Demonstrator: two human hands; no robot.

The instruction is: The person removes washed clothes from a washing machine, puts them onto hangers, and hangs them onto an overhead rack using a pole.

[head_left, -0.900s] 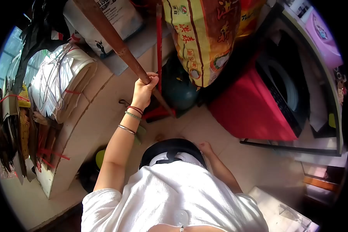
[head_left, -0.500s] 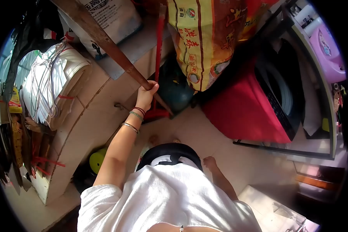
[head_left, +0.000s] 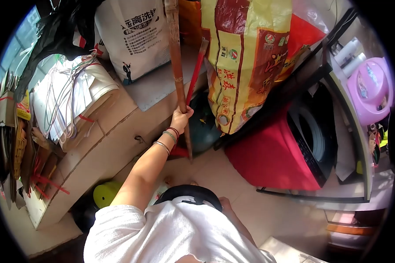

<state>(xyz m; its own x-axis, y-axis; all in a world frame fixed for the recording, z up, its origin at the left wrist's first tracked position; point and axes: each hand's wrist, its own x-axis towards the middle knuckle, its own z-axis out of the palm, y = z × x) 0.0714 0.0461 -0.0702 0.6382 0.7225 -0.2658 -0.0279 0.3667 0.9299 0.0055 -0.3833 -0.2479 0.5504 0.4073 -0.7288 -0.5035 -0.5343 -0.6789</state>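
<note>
My left hand is closed around a long brown wooden pole. The pole stands almost upright in view, its lower tip near the tiled floor. Right behind it, a thin red handle leans, with a red part partly hidden by my wrist. A dark green rounded object sits behind the pole, under the yellow rice sack. Only a bit of my right hand shows, low by my waist; its fingers are too hidden to read.
At left, a tiled ledge carries paper stacks tied with cords and a white printed bag. A red-sided washing machine stands at right, with a purple jug beyond it. A yellow-green round object lies below the ledge.
The pole has swung from a slant to nearly upright, its top moving right in view. My left hand still grips it. My right hand has drawn closer to my waist.
</note>
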